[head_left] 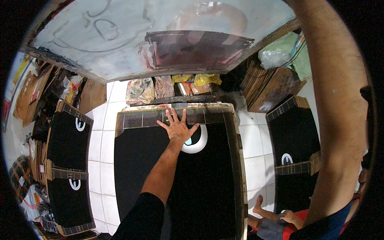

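Observation:
My left hand (176, 128) lies flat with spread fingers on the far end of a black panel (204, 180), across its dark ruled border strip (156, 119). Under and beside my thumb is a printed eye shape (201, 145) in white and light blue. The panel covers a board-like worktable. My right arm (334, 100) reaches up along the right side, and its hand is beyond the picture's top edge. Above the table's far end stands a large tilted framed screen (132, 44), pale grey, smeared dark and reddish, with faint outlines. Whether my right hand touches the frame is hidden.
Similar black panels with eye prints lie at the left (70, 132) and right (294, 132), over white floor tiles (256, 140). Stained cloths (140, 91) sit behind the table. Stacked cardboard (276, 86) stands back right. Another person's hand (291, 218) and foot show lower right.

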A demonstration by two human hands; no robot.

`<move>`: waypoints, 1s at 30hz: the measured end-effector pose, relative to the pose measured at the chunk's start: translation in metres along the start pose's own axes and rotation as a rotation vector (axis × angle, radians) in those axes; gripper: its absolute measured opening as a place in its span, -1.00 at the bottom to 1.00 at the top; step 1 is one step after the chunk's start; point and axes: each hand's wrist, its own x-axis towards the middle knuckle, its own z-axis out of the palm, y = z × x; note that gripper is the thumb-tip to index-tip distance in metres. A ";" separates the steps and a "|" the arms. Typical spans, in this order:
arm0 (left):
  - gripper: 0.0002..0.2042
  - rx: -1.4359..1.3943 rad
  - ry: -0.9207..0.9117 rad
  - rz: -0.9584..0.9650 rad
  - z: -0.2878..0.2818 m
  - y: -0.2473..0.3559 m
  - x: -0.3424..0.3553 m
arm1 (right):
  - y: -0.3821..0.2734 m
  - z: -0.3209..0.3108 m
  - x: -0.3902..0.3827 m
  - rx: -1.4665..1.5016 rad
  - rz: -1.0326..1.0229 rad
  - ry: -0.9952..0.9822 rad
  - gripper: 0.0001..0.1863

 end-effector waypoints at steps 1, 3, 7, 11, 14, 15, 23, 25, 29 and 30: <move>-0.02 0.022 0.029 0.007 0.002 -0.001 0.002 | -0.002 -0.001 -0.003 0.003 0.004 0.001 -0.53; 0.01 0.053 0.001 -0.017 0.001 -0.001 0.008 | -0.005 -0.004 -0.011 0.007 0.025 0.008 -0.52; -0.09 0.189 0.230 0.012 -0.004 0.019 -0.005 | -0.009 -0.009 -0.038 0.032 0.088 0.003 -0.51; -0.41 0.081 0.364 0.305 0.010 0.080 -0.088 | -0.017 -0.013 -0.070 0.075 0.167 -0.002 -0.49; -0.31 -0.159 0.029 0.697 0.045 0.119 -0.175 | -0.025 -0.019 -0.090 0.092 0.197 0.009 -0.48; -0.29 -0.234 0.014 0.726 0.055 0.123 -0.191 | -0.027 -0.019 -0.096 0.098 0.210 0.017 -0.48; -0.28 -0.184 0.121 0.741 0.080 0.123 -0.192 | -0.043 -0.024 -0.134 0.150 0.281 0.049 -0.45; -0.35 -0.372 0.238 0.738 0.074 0.122 -0.191 | -0.052 -0.026 -0.144 0.162 0.299 0.059 -0.44; -0.41 -0.463 0.344 0.739 0.064 0.104 -0.232 | -0.067 -0.030 -0.165 0.172 0.349 0.072 -0.42; -0.42 -0.336 0.262 0.705 0.064 0.098 -0.251 | -0.069 -0.031 -0.170 0.172 0.355 0.052 -0.42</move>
